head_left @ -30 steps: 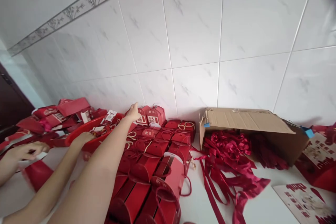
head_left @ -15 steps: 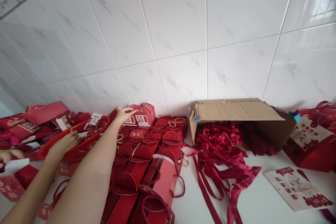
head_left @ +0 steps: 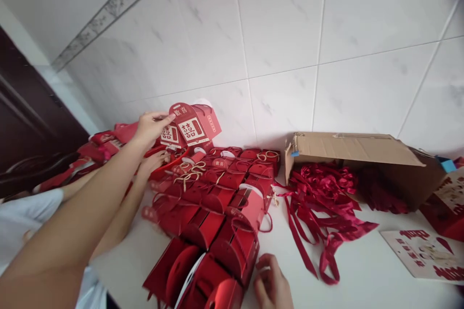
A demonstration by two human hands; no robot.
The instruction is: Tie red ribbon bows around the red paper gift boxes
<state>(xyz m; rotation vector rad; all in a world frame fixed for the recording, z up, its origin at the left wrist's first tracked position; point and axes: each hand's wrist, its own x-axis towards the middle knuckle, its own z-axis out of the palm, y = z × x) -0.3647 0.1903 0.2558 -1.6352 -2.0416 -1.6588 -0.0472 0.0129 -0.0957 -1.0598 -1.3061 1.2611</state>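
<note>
Red gift box (head_left: 192, 130) was up against tiled wall (head_left: 286, 96), over far edge of table (head_left: 355, 270); left hand (head_left: 155, 128) grasped its upper edge. Similar box (head_left: 170, 137) beside it. Right hand (head_left: 272, 284) was toward near edge, fingers curled, could not tell if holding anything, just beside packed red boxes (head_left: 215, 198). Co-worker's hand (head_left: 151, 163) was at red basin (head_left: 157, 173). Carton (head_left: 362, 147) stood along far edge, ribbons (head_left: 326, 183) spilling out.

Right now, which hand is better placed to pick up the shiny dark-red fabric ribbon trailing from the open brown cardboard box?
Probably the right hand: it is nearer the ribbon, with nothing visible in it. The left hand is farther off and occupied, gripping printed red paper gift boxes.
</note>
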